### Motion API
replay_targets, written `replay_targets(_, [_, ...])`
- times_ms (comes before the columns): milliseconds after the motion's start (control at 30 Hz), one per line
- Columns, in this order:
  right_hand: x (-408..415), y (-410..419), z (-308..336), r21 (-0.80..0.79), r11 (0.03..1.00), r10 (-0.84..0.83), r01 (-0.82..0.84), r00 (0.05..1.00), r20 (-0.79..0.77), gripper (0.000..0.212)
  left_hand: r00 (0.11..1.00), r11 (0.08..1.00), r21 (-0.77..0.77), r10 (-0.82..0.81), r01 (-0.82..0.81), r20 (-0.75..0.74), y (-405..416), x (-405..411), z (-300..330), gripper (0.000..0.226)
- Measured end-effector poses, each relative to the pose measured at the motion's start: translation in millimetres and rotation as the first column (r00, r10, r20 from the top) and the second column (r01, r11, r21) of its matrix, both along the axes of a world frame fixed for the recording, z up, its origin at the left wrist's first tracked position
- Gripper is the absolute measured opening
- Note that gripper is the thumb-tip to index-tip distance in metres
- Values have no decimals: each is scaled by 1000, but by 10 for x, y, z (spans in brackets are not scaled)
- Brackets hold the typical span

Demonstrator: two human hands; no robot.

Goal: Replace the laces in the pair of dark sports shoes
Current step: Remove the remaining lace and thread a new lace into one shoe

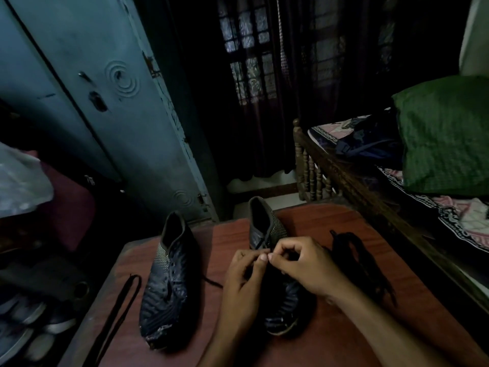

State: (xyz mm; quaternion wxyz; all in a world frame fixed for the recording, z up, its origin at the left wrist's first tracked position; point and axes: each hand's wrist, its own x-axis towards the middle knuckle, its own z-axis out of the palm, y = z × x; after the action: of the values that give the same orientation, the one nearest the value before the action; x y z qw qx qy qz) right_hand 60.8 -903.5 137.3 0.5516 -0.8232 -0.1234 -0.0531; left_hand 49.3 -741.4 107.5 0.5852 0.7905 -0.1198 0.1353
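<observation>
Now both hands over dark worn sports shoe on right, standing on reddish-brown wooden worktop. My left hand and my right hand meet fingertip to fingertip, pinching thin black lace at its eyelets. Second dark shoe left of it, unlaced. Loose flat black lace further left; bundle of black laces right of it.

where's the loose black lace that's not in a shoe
One loose lace lies on the table's left edge, left of the left shoe; a bundle of laces lies right of the hands.
</observation>
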Motion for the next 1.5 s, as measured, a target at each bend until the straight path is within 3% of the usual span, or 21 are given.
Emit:
replay_targets(167, [-29, -33, 59, -62, 990, 133, -130, 991, 35, 16, 999, 996, -85, 4, -7, -34, -30, -12, 61, 30])
replay_targets(300, [13, -31, 2, -152, 965, 227, -215, 971, 70, 11, 990, 984, -175, -9, -16, -142, 20, 50, 51, 27])
replay_targets(400, [37, -26, -13, -64, 978, 204, -200, 976, 74, 17, 988, 970, -243, -19, -18, -151, 21, 50, 50, 27])
replay_targets(467, [70, -31, -32, 68, 991, 109, -113, 992, 59, 30, 996, 977, -214, -29, 10, -82, 20, 33, 60, 22])
replay_targets(533, [101, -28, -70, 99, 995, 9, -11, 1000, 22, 42, 997, 986, -150, -77, 74, -12, 17, 8, 78, 19])
replay_targets(733, [115, -12, -142, 88, 994, -65, 68, 997, -38, 30, 976, 974, 65, -217, 216, 3, 22, -51, 152, 6])
replay_targets(900, [111, -4, -105, 248, 967, 100, -66, 987, -128, 28, 994, 994, -19, -106, 105, -32, 90, 6, 134, 27])
replay_targets(1000, [73, -12, -77, 209, 961, 209, -183, 972, -109, 30, 998, 998, -69, -18, 14, -53, 76, 30, 101, 35])
replay_targets(1233, [41, -36, -31, 47, 931, 361, -361, 933, 11, 24, 986, 987, -160, -43, 17, -162, 63, 31, 127, 12])
replay_targets(1367, [60, -34, -30, 196, 963, 195, -185, 980, -32, 43, 974, 951, -302, -130, 70, -184, 93, 31, 157, 11])
replay_targets(1433, [80, -37, -41, 206, 978, 50, -35, 997, -67, 51, 960, 942, -286, -229, 177, -161, 124, 19, 185, 11])
replay_targets(1500, [91, -32, -61, 179, 984, 10, 5, 996, -86, 51, 941, 931, -250, -308, 266, -143, 149, 3, 205, 10])
